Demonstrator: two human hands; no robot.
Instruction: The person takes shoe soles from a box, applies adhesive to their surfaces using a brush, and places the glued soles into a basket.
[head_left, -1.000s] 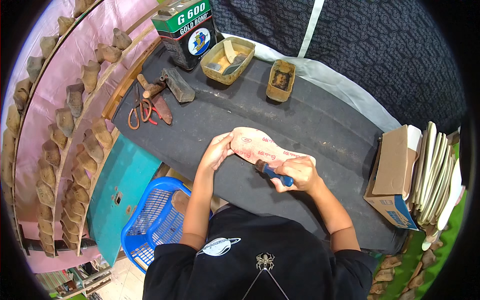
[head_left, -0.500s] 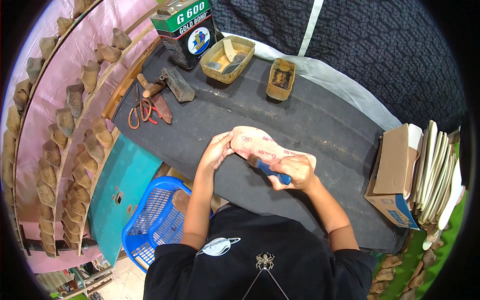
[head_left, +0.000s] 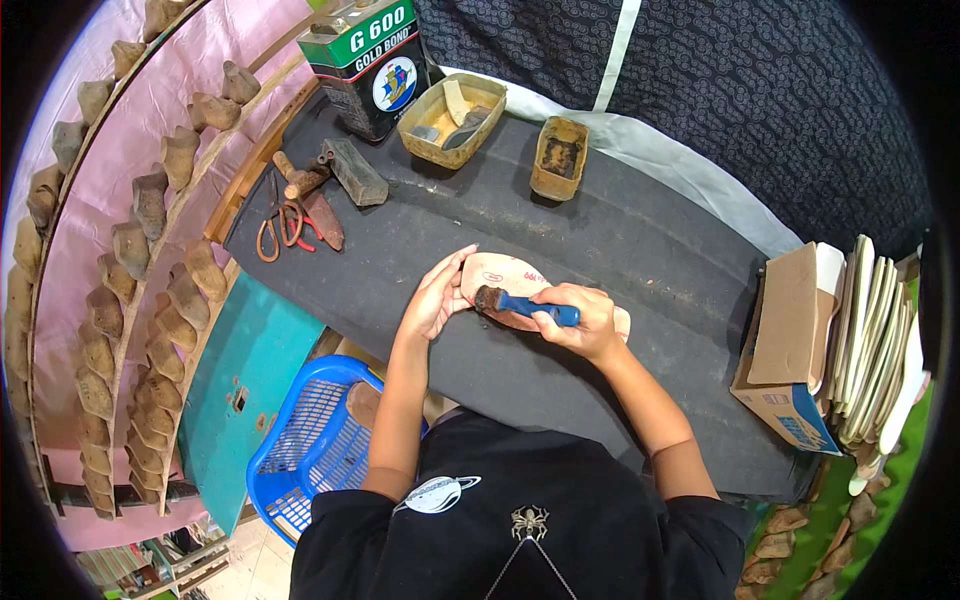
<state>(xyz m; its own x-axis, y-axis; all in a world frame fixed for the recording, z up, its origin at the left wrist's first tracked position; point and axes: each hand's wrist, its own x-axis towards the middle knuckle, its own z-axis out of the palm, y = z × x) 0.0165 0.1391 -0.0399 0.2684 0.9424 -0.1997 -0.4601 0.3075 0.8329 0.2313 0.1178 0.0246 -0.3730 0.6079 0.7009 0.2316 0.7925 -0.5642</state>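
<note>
A pale pink, sole-shaped insole board (head_left: 508, 270) with red print lies on the dark table in front of me. My left hand (head_left: 437, 297) grips its left end, thumb and fingers at the edge. In my right hand (head_left: 588, 322) is a brush (head_left: 530, 308) with a blue handle, closed in the fingers. Its dark, caked bristles press on the board near my left fingertips. The brush and my right hand cover much of the board's middle and right end.
Across the dark table (head_left: 670, 270) stand a metal can (head_left: 370, 75), a tub with scraps (head_left: 455, 150) and a smaller tub (head_left: 560, 165). Scissors (head_left: 280, 230), a hammer (head_left: 297, 178) and a dark block (head_left: 355, 172) lie left. A cardboard box (head_left: 785, 330) stands right; a blue basket (head_left: 310, 440) sits lower left.
The brush has swung to lie more level, and its bristles have moved left and up along the board. My right hand has shifted slightly up; my left hand stays at the board's edge.
</note>
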